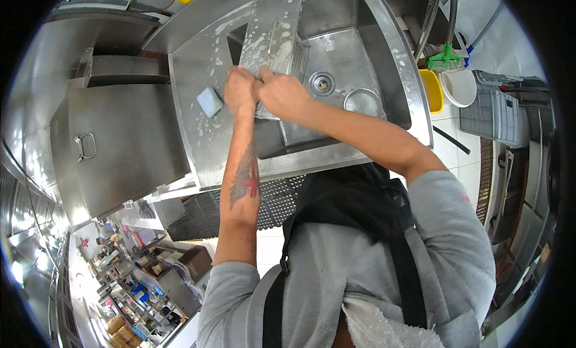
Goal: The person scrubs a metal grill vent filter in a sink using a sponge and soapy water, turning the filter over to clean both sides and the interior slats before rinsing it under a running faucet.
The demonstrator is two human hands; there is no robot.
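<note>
A long stainless steel panel or housing [275, 30], wet and spotted with suds, lies across the sink and reaches toward me. Slots line its right side. My left hand [240, 90] and my right hand [284, 95] meet at its near end with their fingers curled. What lies inside the fingers is hidden. Below the hands shows a small greyish piece [266, 112], too covered to identify. A pale blue sponge or folded cloth [209, 102] rests on the wet drainboard [198, 143], left of my left hand.
The steel sink basin [335, 55] has a drain strainer [321, 84] and a round metal container [362, 102] in it. At right stand a yellow bin [430, 91], a white bucket [459, 88], a grey crate [490, 116] and green-headed mop [444, 59]. A steel cabinet or lid with handle [85, 147] adjoins the drainboard.
</note>
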